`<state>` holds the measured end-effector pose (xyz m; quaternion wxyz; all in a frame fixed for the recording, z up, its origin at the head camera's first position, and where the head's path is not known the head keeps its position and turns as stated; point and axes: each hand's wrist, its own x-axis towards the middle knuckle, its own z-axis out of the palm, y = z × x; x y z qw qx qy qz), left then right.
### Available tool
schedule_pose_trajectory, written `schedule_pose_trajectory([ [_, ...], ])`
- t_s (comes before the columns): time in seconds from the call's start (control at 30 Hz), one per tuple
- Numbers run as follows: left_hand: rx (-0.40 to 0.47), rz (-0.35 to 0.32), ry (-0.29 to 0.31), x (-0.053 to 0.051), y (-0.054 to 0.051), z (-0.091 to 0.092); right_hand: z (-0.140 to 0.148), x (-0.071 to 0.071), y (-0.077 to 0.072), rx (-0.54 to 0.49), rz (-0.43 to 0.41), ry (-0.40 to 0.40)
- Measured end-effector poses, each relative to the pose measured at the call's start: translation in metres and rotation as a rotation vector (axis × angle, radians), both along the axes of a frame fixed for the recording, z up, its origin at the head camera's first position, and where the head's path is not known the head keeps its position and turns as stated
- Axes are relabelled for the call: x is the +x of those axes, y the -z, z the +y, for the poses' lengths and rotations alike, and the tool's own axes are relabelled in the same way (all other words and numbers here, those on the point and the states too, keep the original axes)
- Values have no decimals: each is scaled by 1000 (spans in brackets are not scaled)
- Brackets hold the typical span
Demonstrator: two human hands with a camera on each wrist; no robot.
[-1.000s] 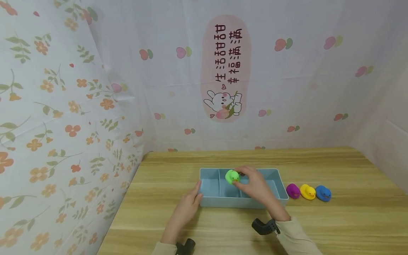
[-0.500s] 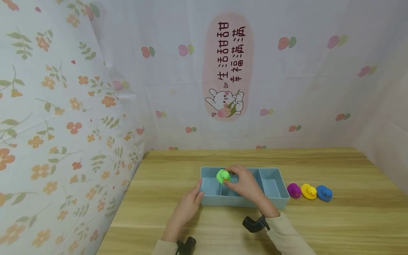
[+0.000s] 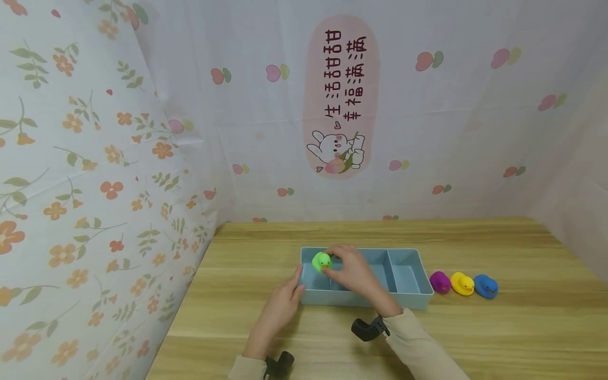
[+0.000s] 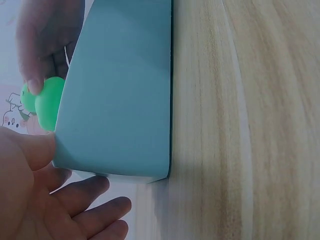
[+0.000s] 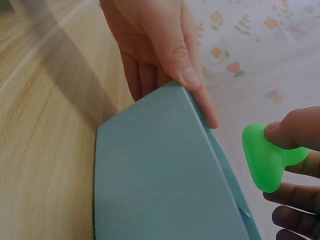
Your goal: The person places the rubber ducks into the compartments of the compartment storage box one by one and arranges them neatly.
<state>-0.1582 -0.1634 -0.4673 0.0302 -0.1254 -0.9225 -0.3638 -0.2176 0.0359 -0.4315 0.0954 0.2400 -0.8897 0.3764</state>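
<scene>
Green duck (image 3: 321, 263), pinched in right hand (image 3: 353, 270), could clip that box (image 3: 366, 298), towards counter's (image 3: 223, 306) far edge, if left hand's (image 3: 282, 299) relaxed fingers nudge it

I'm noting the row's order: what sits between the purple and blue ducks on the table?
The yellow duck sits there, as the head view shows.

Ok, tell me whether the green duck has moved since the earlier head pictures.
Yes. Held by the right hand, the green duck has moved left against the blue tray, from over the second compartment to over the leftmost one.
</scene>
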Motion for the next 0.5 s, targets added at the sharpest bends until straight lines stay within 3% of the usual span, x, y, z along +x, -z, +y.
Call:
schedule_pose_trajectory([
  [0.27,5,-15,-5,1,-1,1,-11,-2,2,45,-37,24],
  [0.5,4,-22,-9,2,-3,1,-18,-4,4,83,5,11],
])
